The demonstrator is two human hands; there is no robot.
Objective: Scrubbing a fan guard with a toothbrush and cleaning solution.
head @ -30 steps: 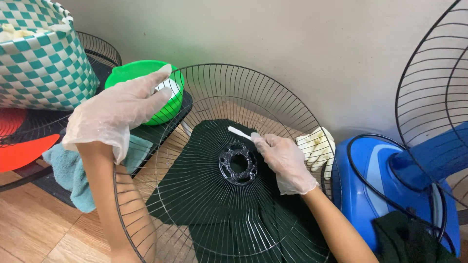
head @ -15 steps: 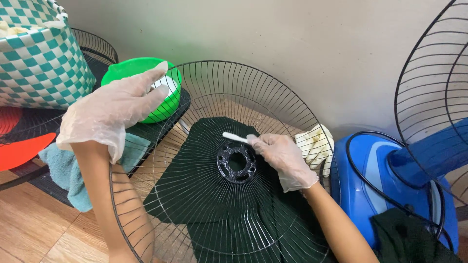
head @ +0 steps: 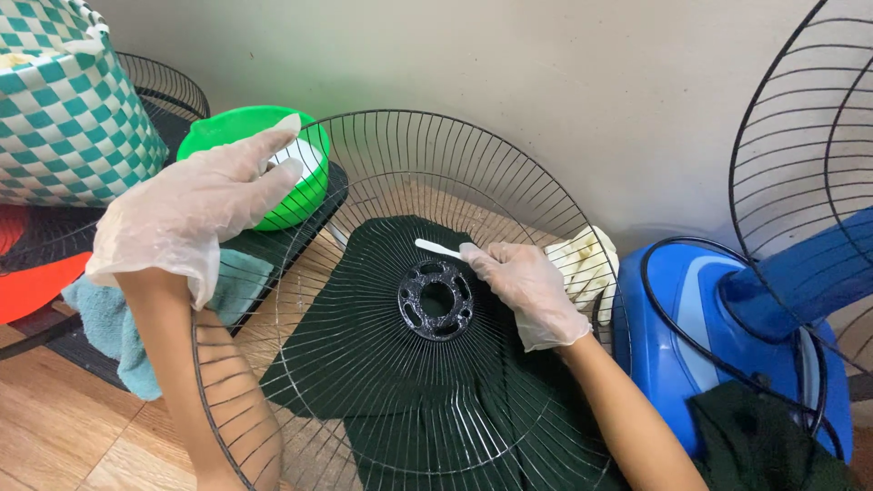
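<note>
Wire, thin and black, makes up the round fan grille (head: 382,300) we are working on; it lies on a dark green cloth (head: 364,382) spread over the wooden floor (head: 55,436), close below us. Our left hand (head: 195,205), gloved in thin clear plastic, grips the grille's upper left rim with curled fingers, and it sits where it sat a second ago, so the grille is being held steady. Our right hand (head: 527,286), gloved likewise, pinches a small white brush (head: 436,247) whose tip now rests just above the black hub ring (head: 436,300) at the grille's middle. Over the last second that tip has slid a little leftward along the upper edge of the hub, which we read as a scrubbing stroke working round the ring.

Further off, at the grille's right rim, lies a pale crumpled rag (head: 587,264), touching the blue fan base (head: 718,336). Beyond our left hand stands a green bowl (head: 245,136) on a dark tray (head: 282,236), with a teal towel (head: 109,318) and a checked teal-and-white basket (head: 64,109) toward the far left.
</note>
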